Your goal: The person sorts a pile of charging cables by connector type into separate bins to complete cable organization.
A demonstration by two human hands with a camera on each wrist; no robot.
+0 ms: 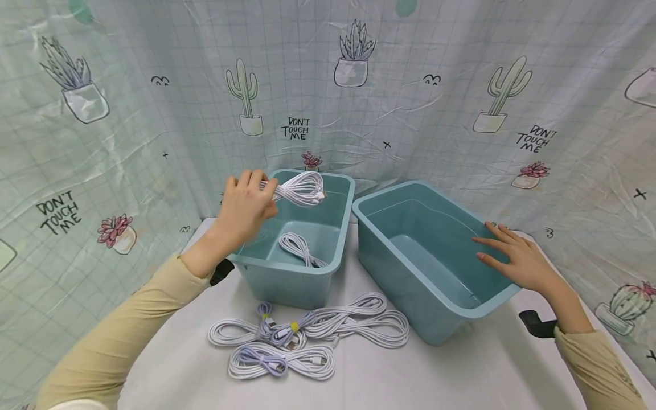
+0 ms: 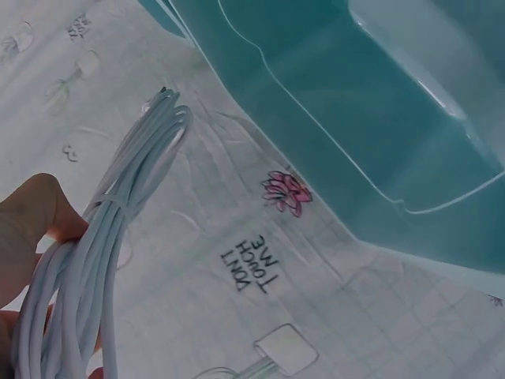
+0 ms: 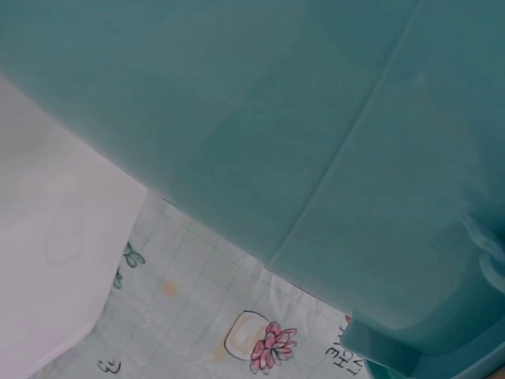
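Observation:
My left hand (image 1: 247,206) holds a coiled white cable (image 1: 301,189) above the left teal bin (image 1: 288,269). In the left wrist view, the thumb and fingers grip the tied middle of that bundle. Another white cable coil (image 1: 295,246) lies inside the left bin. Over the right-hand rim of the right teal bin (image 1: 394,259), my right hand (image 1: 517,259) is spread with straight fingers; whether it touches the rim is not clear. No cable shows inside the right bin. The right wrist view shows mostly the bin's teal wall (image 3: 197,118), with little of the hand.
In front of the bins, several white cable coils (image 1: 389,330) and some thin lilac cables (image 1: 263,360) lie heaped on the white table (image 1: 369,378). Yellow ties (image 1: 294,326) wrap some of them. A curtain (image 1: 318,68) printed with cacti hangs close behind the bins.

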